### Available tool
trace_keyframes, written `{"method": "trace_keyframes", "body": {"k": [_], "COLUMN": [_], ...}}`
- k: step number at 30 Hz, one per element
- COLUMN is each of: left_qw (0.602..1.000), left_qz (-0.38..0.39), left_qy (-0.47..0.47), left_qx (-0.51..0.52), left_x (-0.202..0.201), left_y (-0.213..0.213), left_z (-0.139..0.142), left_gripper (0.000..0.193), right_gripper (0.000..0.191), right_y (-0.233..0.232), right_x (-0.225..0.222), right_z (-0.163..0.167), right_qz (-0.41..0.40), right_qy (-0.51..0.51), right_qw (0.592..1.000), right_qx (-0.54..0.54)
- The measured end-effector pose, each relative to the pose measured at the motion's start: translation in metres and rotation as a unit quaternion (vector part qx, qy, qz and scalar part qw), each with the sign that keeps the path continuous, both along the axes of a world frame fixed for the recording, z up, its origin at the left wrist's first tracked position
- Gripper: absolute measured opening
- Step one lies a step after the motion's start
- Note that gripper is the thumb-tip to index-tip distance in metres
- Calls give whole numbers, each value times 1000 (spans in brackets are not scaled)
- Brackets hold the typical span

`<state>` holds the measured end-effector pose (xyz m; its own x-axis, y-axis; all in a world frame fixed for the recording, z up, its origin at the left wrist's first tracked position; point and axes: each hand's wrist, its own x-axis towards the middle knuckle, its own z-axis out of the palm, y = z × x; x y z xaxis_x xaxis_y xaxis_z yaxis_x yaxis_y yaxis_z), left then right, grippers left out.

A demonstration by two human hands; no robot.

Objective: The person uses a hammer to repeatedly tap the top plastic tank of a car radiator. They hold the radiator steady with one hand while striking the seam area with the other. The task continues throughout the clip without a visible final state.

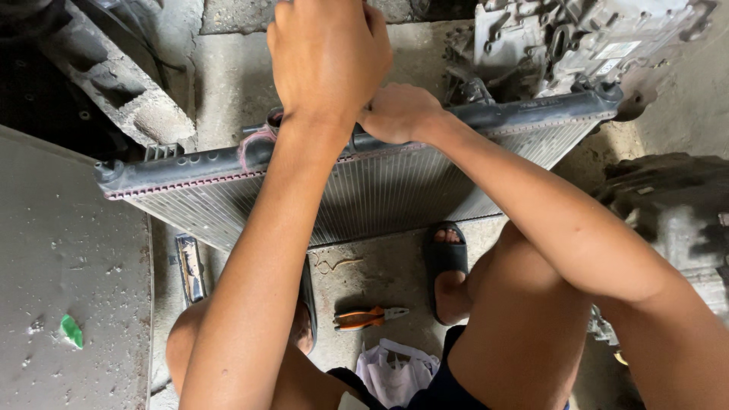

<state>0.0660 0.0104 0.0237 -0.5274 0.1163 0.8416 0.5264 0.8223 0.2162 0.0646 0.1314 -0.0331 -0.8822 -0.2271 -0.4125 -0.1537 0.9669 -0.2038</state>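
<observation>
While your left hand [328, 57] fisted above, your right hand [399, 114] clamped the radiator [380, 190] tank, axis running eight-to-two o'clock.

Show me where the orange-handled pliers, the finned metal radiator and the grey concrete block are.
Orange-handled pliers [357, 318]: head view, on the orange grip.
Finned metal radiator [380, 190]: head view, on the bare fins below the black top tank.
Grey concrete block [144, 102]: head view, on its lit upper face.
</observation>
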Motion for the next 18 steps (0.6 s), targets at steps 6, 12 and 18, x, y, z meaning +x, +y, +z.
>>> {"method": "trace_keyframes", "body": {"k": [6,12,18], "left_qw": [1000,1000,1000], "left_qz": [-1,27,11], "left_qy": [-14,16,-1], "left_qx": [6,0,9], "left_x": [-3,-2,1], "left_y": [1,2,2], "left_z": [0,0,0], "left_gripper": [11,14,15], "right_gripper": [72,75,82], "right_y": [0,3,3], "right_x": [4,11,16], "right_z": [-4,-5,-9], "right_qz": [10,38,33], "right_qy": [16,37,39], "right_qw": [1000,998,998], "right_qx": [-15,-26,-23]}}
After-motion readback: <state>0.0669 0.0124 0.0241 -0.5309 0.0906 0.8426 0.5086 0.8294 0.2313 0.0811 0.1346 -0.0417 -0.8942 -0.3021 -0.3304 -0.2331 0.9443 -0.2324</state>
